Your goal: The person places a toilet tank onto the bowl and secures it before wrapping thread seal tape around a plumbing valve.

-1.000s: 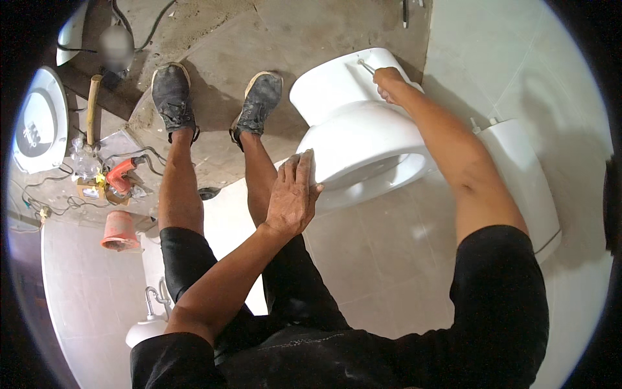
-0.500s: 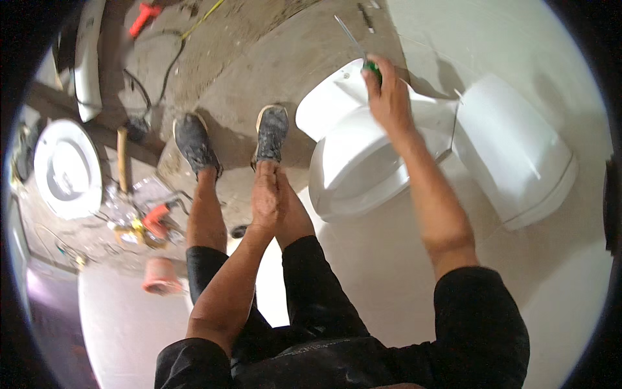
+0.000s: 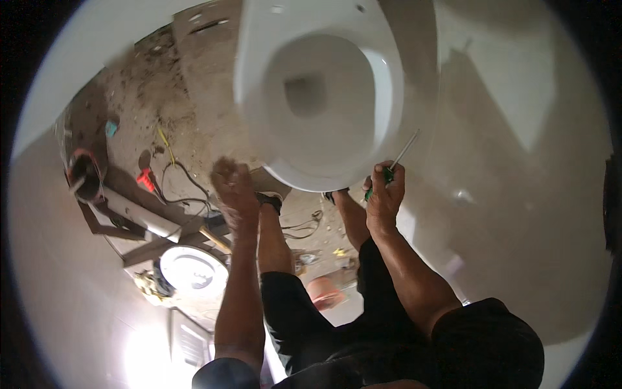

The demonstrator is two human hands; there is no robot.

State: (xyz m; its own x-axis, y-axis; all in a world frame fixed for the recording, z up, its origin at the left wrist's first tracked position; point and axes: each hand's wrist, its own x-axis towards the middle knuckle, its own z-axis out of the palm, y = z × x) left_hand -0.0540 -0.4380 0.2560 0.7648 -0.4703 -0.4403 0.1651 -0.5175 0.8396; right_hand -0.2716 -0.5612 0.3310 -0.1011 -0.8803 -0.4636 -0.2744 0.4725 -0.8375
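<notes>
A white toilet bowl (image 3: 382,71) faces me at the top, its opening and the dark outlet inside in sight. Just off the bowl's lower right rim is my right hand (image 3: 385,198), closed round the green handle of a screwdriver (image 3: 405,150). The bare metal shaft points up and right, away from my palm. My left hand (image 3: 234,194) hovers to the left of the bowl, apart from the rim. Motion smears its fingers, so their pose is unclear. Part of my shoes is hidden behind the bowl.
On the dusty floor at left lie a red-handled tool (image 3: 146,180) with dark cable, a white pipe (image 3: 139,214) and a wooden handle (image 3: 215,240). A white oval basin-like piece (image 3: 170,266) sits below them. Near my legs stands an orange bucket (image 3: 324,293).
The view has swung round, bringing the bowl from the right to the top centre. My left hand has lifted off my leg. My right hand, still gripping the screwdriver, is now beside the bowl's near rim.
</notes>
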